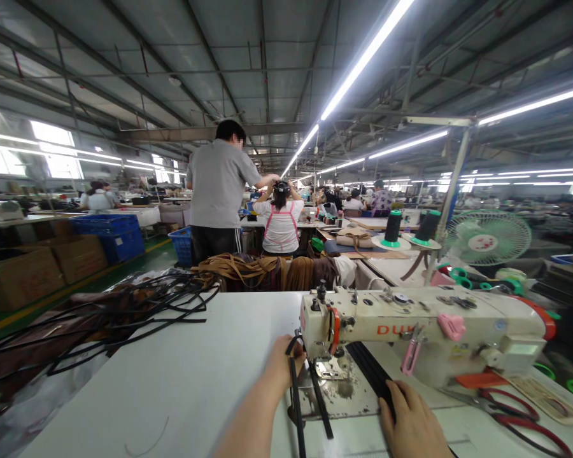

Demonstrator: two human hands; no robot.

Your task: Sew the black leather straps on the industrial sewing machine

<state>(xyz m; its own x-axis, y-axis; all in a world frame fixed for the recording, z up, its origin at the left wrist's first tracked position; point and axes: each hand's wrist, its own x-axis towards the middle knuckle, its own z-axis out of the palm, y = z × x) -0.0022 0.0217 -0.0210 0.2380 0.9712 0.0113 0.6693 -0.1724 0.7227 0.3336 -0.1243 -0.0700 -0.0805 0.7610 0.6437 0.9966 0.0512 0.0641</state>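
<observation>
Now, black strap [296, 394] between both hands

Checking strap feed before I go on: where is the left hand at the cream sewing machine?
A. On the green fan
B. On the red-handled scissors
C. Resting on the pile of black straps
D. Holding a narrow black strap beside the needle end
D: the left hand grips the narrow black strap just left of the cream sewing machine needle end.

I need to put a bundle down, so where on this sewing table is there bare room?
The white tabletop lies bare between the tangled black straps and the sewing machine. It is crowded by the needle, where both hands, left and right, handle a black strap, and by the scissors.
</observation>
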